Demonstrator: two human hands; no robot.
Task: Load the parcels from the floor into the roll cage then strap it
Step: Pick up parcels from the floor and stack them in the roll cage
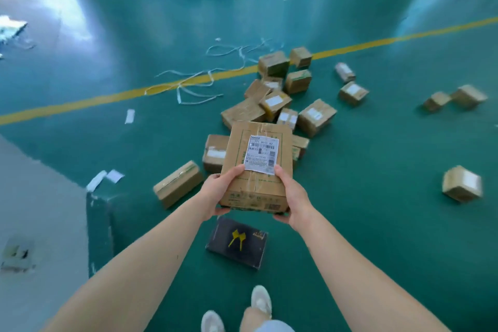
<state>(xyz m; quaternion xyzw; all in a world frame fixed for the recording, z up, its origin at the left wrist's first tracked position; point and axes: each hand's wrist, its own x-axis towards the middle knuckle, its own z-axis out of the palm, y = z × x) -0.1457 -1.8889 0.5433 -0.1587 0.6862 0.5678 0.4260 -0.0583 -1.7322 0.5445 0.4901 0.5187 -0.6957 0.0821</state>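
Both hands hold one cardboard box (258,167) by its near end, lifted above the floor. The left hand (219,193) grips the near left corner, thumb lying on the top face and fingers curled underneath. The right hand (292,197) grips the near right corner the same way, its thumb touching the lower edge of the white shipping label (262,154) stuck on top of the box. The box is tilted, its far end higher than the near end.

Directly below the hands a flat black box (237,242) with a yellow mark lies on the green floor (377,224). Nearer still are the person's two pale shoes (261,300).

Beyond the held box a loose pile of brown parcels (272,105) sits on the floor, several touching or leaning on one another. A long brown parcel (177,183) lies just left of the hands, apart from the pile. More single parcels are scattered to the right, one of them (462,183) well apart from the rest.

A yellow line (107,98) crosses the floor behind the pile, with loose white strapping (194,86) tangled over it. At the left edge stands a grey surface (40,197), perhaps a wall or pillar; it is too blurred to tell.
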